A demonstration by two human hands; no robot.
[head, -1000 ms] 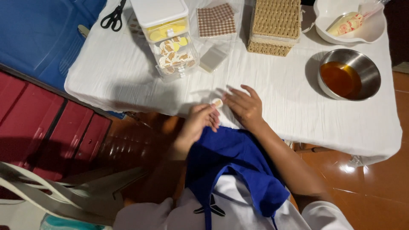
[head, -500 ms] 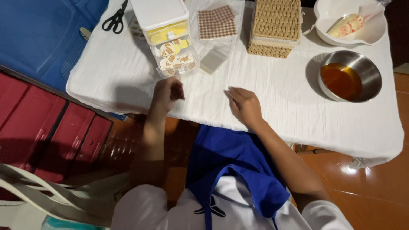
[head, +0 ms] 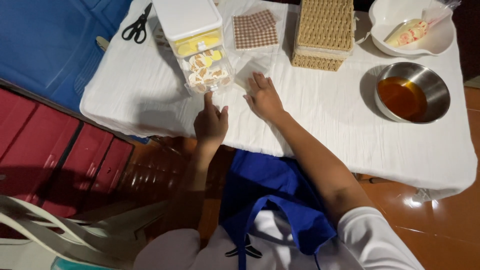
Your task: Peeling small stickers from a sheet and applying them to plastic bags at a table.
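Near table edge [head: 150, 131], left hand [head: 210, 123]

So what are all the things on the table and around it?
tablecloth: one, white, covering the table
scissors: one, black, far left corner
clear box: one, white lid, round pieces inside, in front of the left hand
checked sheets: a small stack, brown and white, beside the box
wafer stack: one, tan, far middle
white bowl: one, holding a filled piping bag, far right
steel bowl: one, amber liquid inside, right side
apron: one, blue, on the person
left hand: one, forefinger pointing at the box
right hand: one, fingers flat on the cloth
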